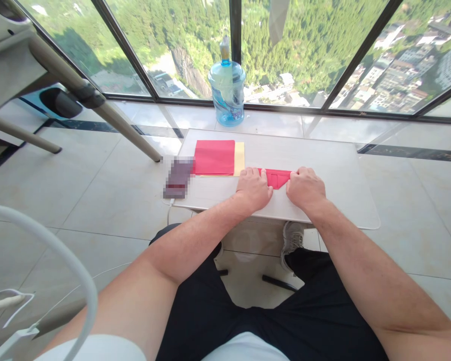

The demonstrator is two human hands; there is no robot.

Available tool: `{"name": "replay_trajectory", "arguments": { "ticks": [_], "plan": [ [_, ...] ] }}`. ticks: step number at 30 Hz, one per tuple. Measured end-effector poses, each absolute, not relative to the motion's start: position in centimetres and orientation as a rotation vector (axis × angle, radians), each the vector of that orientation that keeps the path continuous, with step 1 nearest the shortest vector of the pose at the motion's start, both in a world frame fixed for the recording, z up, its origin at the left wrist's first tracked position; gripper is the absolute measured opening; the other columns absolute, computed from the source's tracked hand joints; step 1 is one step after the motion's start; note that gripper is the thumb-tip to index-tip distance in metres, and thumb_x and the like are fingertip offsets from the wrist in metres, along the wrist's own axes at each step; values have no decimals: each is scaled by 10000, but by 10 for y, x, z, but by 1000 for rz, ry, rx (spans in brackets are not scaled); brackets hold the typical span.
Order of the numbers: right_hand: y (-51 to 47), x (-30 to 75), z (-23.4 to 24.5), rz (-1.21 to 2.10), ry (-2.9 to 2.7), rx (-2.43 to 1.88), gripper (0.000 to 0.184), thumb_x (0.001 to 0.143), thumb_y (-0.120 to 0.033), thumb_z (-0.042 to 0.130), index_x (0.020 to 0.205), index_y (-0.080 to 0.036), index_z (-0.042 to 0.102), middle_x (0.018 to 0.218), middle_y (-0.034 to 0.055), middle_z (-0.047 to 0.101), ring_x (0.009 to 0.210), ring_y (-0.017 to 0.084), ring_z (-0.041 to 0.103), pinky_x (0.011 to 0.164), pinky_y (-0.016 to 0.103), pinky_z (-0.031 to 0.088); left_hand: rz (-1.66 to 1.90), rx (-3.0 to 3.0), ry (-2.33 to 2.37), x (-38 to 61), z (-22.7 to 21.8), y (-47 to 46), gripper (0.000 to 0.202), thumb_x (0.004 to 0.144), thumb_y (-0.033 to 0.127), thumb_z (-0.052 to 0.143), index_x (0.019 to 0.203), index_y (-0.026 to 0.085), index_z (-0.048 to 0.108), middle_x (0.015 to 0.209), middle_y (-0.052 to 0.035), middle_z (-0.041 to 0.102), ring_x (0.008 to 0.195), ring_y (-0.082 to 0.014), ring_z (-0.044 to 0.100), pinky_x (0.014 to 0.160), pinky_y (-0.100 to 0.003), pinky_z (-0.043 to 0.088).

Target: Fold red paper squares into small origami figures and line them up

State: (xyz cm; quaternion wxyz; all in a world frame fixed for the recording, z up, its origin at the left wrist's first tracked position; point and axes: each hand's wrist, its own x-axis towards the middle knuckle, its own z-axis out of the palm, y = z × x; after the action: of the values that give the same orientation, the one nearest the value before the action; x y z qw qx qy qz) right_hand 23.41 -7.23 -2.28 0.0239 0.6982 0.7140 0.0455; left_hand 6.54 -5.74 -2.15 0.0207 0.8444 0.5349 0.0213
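Note:
A folded piece of red paper [276, 178] lies on the low white table [334, 188], its top edge straight and its lower part narrowing to a blunt point. My left hand [254, 188] grips its left end with the fingers curled over it. At the opposite end my right hand [305, 188] has its fingers closed on the paper's right corner. Both ends of the paper are hidden under my hands. Left of my hands, a stack of red paper sheets [214, 157] rests partly over yellow paper [239, 158].
A phone-like blurred object [179, 177] with a white cable sits at the table's left edge. Behind the table, a blue water jug [227, 95] stands by the window. A chair or desk leg [130, 128] slants in at left. My shoe [293, 240] is below the front edge.

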Motion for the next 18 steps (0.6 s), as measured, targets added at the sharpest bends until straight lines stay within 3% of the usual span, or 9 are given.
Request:
{"name": "replay_trajectory", "arguments": {
  "ticks": [9,15,18],
  "plan": [
    [-71,231,-17,129,2177,2134,309,895,-146,429,1004,-90,714,1068,222,619,1045,320,514,806,401,399,44,2618,1598,66,-17,-58,572,937,427,471,1430,142,524,1186,-250,600,1138,-381,519,942,-482,322],
    [-76,220,-14,152,2336,1998,396,938,-187,396,1245,-161,645,1199,193,610,1081,316,517,833,412,366,58,2648,1570,65,-16,-59,483,945,399,454,1399,267,554,1147,-214,619,1100,-374,539,905,-481,324],
    [-74,220,-14,90,2311,1998,365,928,-188,410,1184,-146,667,1146,184,638,1033,296,561,826,401,368,78,2642,1587,64,-18,-59,500,942,423,458,1406,259,545,1175,-213,613,1109,-371,532,910,-482,323]
  ]
}}
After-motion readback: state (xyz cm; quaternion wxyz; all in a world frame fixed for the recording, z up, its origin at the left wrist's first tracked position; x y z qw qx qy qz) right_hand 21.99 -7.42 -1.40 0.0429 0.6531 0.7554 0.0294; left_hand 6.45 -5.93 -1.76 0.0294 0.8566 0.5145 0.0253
